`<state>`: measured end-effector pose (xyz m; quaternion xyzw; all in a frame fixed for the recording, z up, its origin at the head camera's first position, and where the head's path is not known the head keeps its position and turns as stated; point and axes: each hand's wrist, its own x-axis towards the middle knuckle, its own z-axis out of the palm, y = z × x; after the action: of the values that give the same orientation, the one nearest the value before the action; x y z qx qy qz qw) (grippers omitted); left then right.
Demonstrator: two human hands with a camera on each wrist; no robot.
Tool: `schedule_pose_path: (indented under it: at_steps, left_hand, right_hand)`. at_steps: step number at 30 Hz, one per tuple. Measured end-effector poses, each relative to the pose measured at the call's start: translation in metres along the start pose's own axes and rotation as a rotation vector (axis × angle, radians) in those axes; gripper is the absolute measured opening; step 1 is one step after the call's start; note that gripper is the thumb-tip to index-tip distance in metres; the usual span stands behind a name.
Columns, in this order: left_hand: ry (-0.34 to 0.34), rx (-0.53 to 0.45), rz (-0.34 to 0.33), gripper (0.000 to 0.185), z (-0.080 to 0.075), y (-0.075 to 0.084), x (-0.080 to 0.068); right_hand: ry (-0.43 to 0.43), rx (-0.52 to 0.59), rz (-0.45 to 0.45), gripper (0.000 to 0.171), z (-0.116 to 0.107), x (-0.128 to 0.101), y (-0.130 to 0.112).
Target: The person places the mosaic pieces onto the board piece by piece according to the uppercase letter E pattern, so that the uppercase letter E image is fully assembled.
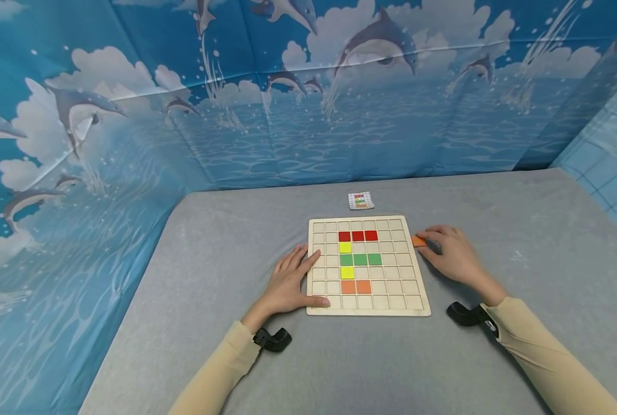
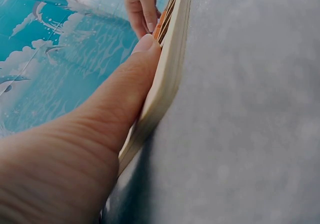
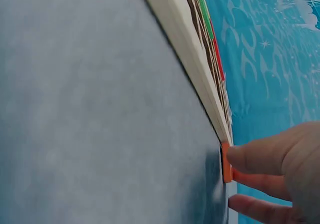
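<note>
- left hand (image 1: 291,282) is lying flat with fingers pretty much straight along the left edge of the wooden grid board (image 1: 418,288), thumb reaching onto the board's near left corner, not gripping anything
- right hand (image 1: 451,253) is sitting on the grey tabletop (image 1: 184,346) just off the board's right edge, fingers loosely bent and pinching a small orange tile (image 1: 418,241) that's lying on the tabletop right beside the board, level with the upper rows
- both forearms in beige sleeves are coming in from the bottom corners, each with a black wrist mount
- head view is showing the tiles in the grid: three red (image 1: 357,236) in a row up top, a yellow, three green (image 1: 360,259), another yellow, then two orange (image 1: 356,286) near the bottom
- also only the head view is catching the little pattern card (image 1: 361,200) lying past the board's far edge
- right wrist view is showing up close that the orange tile (image 3: 226,163) is standing on edge against the board's corner, fingertips (image 3: 250,159) pressing on it
- left wrist view is showing the thumb (image 2: 127,93) pressing along the board's side wall (image 2: 167,78), with the other hand (image 2: 142,8) at the far end
</note>
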<state>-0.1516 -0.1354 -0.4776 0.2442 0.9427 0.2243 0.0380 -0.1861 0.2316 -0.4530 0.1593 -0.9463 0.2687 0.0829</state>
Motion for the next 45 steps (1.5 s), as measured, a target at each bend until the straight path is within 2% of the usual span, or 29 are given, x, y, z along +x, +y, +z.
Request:
schedule_pose_path:
  at_steps: [3,11,18,26,36,38,45]
  left_hand:
    - [0.003,0.001,-0.001,0.107,0.0,0.0,0.0]
    - [0.003,0.007,0.0,0.107,0.001,-0.001,0.001]
    - [-0.001,0.005,-0.003,0.107,0.0,-0.001,0.0]
    - [0.001,0.0,-0.001,0.107,0.0,-0.001,0.001]
    - [0.003,0.002,0.004,0.107,0.0,0.0,0.0]
    - [0.002,-0.001,0.001,0.107,0.0,0.0,0.0]
    - [0.006,-0.004,0.006,0.107,-0.001,0.001,-0.001]
  right_hand:
    - [-0.035,-0.022,0.015,0.035,-0.003,0.0,0.0]
    - [-0.032,-0.069,0.031,0.028,-0.006,-0.006,-0.002]
    - [-0.047,-0.049,0.038,0.025,-0.008,-0.013,-0.001]
    - [-0.031,0.062,0.071,0.022,-0.01,-0.022,0.0]
    - [0.044,0.164,0.078,0.018,-0.01,-0.025,-0.006]
    - [0.028,0.201,0.081,0.017,-0.008,-0.025,-0.012]
    - [-0.133,0.358,0.036,0.014,0.009,-0.026,-0.035]
